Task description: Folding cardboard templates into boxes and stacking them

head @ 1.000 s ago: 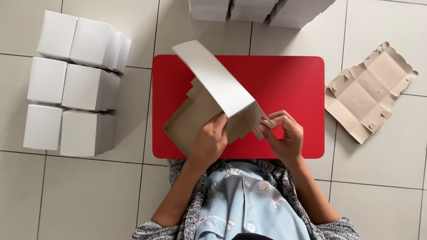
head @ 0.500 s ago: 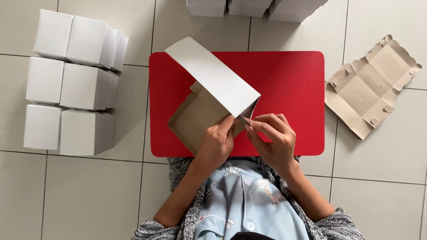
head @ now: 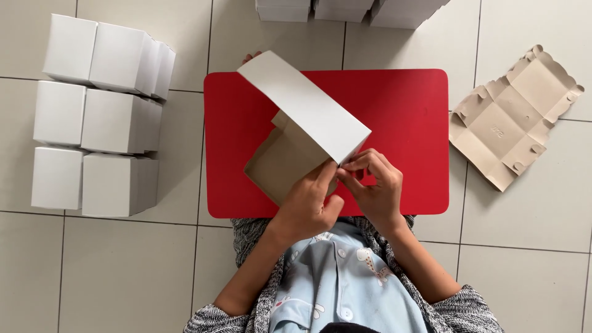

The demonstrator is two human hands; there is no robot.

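The half-folded cardboard box (head: 302, 145) sits at the middle of the frame on the red tabletop (head: 407, 111), its near corner hidden behind both hands. The left hand (head: 305, 206) wraps that corner, fingers curled on the brown inner wall. The right hand (head: 373, 188) pinches the edge of the white panel between thumb and fingertips. At the top edge, white boxes (head: 345, 9) are cut off. A flat box blank (head: 512, 120) lies at right.
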